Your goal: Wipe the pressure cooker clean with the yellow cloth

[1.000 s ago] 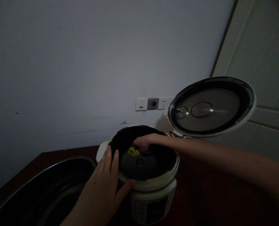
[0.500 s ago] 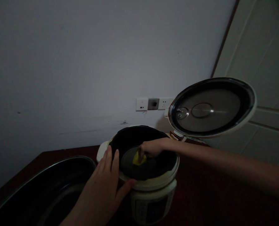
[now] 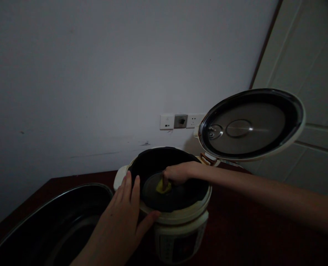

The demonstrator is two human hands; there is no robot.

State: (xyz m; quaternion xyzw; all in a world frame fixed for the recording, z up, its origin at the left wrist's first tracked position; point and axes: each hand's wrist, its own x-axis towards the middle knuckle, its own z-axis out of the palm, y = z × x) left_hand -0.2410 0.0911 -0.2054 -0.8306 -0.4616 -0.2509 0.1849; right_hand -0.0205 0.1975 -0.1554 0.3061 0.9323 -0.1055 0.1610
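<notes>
The head view shows the right hand [image 3: 179, 173] closed on a yellow cloth [image 3: 162, 187], down inside an open electric cooker [image 3: 164, 236]; the left hand [image 3: 121, 216], spread flat with thumb apart, rests against the cooker's near-left rim [image 3: 180, 217].

No text I can read. On the front of the pale cooker [image 3: 180, 218] before me, a label panel [image 3: 168, 240]: faint marks [image 3: 168, 249] down its left strip, a dark block [image 3: 183, 248] beside them, all too dim and blurred for me to make out. Wall plate [image 3: 166, 122], leftmost: one small round mark [image 3: 167, 119], unclear.
</notes>
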